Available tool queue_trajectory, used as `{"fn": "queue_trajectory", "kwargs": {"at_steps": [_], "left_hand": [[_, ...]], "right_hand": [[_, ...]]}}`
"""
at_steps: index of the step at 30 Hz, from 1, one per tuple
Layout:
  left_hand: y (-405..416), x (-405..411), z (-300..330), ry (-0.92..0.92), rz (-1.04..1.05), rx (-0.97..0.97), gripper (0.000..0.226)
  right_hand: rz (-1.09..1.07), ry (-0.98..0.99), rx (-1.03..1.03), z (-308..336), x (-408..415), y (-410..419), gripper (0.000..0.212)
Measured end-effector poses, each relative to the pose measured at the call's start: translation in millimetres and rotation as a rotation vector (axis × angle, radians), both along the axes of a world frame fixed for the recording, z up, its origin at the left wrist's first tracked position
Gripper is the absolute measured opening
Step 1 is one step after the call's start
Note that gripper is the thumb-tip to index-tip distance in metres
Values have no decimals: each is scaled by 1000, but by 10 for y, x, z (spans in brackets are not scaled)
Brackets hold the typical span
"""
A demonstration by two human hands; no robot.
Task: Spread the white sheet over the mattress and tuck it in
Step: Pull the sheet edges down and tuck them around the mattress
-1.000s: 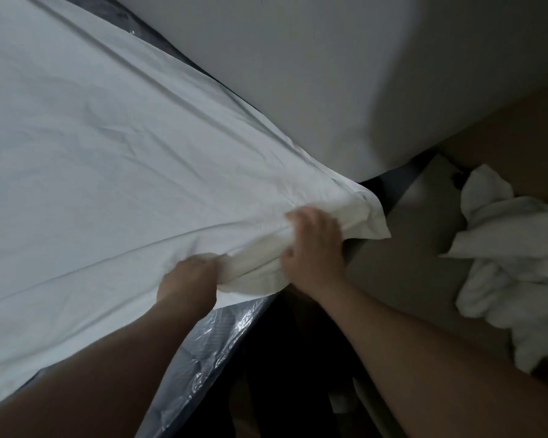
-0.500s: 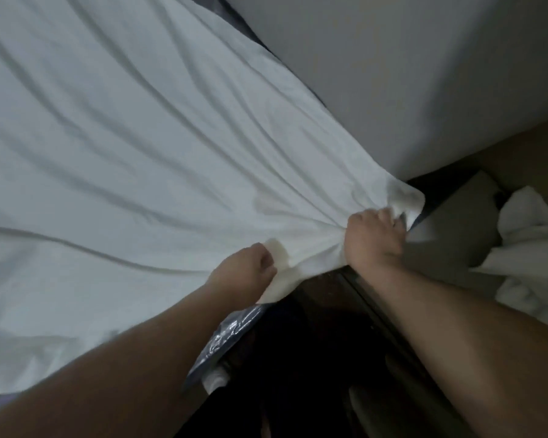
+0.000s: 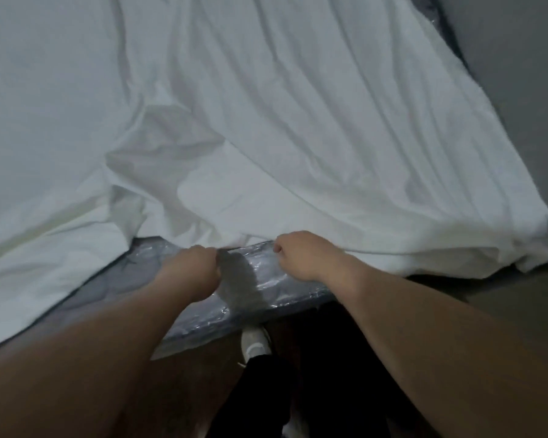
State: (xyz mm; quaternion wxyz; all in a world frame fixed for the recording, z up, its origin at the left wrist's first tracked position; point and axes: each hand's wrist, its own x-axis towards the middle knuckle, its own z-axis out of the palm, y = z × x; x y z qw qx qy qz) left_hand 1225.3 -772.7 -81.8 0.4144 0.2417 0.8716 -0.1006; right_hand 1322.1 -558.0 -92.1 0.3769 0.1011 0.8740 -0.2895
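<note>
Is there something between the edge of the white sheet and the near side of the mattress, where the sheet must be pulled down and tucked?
Nothing visible blocks it. Both the left hand and right hand grip the white sheet at its near edge, and the plastic-wrapped mattress side below lies bare. The underside is hidden.

Looks like a bedroom in a home, dimly lit. A white sheet (image 3: 266, 121) lies rumpled over a grey mattress (image 3: 260, 279) w/ clear plastic wrap on it, the bed pushed up next to a plain grey wall (image 3: 519, 90) at the right. Below the bed edge there's brown wood-look floor (image 3: 200, 352), and the person stands right at the bed in dark trousers & a white shoe (image 3: 254, 341).
</note>
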Motion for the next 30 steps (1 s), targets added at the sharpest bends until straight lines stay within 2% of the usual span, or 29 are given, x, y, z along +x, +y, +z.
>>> {"fn": "queue_trajectory", "kwargs": {"at_steps": [2,4,6,8,10,12,14,18,20,22,24,25,27,28,30], "left_hand": [[-240,-107,-58,-14,19,-30,35],[-387,-185,-151,2,48,-21,35],[-560,-295,-272,107,125,58,42],[-683,-423,-366,266,174,223,59],[-759,-552,-402,385,178,309,76],[-778,-714,-450,416,193,276,87],[-719,-870,-475,396,181,172,93],[-576,-1099,-580,327,162,98,86],[-561,-1115,-655,388,127,78,72],[-588,-1083,-701,483,87,64,53],[-598,-1022,-703,501,97,77,46],[-604,-985,-699,482,117,84,48],[-584,-912,-660,449,146,100,58],[-576,-868,-659,439,159,115,63],[-550,-773,-632,431,177,142,74]], "right_hand": [[102,-54,6,-167,-154,-317,30],[74,-1,69,-355,-248,-487,36],[-23,193,176,-529,-346,-606,51],[-111,396,329,-607,-434,-643,60],[-140,560,467,-611,-497,-630,66],[-144,616,573,-661,-573,-565,66],[-135,577,606,-727,-666,-487,63],[-55,454,498,-818,-861,-372,66],[-76,411,363,-797,-898,-336,71],[-114,435,253,-776,-881,-282,74],[-151,495,179,-739,-806,-203,73],[-166,557,149,-722,-757,-186,69],[-209,715,126,-675,-682,-183,47],[-253,736,115,-627,-652,-204,33],[-383,662,87,-452,-604,-255,15]]}}
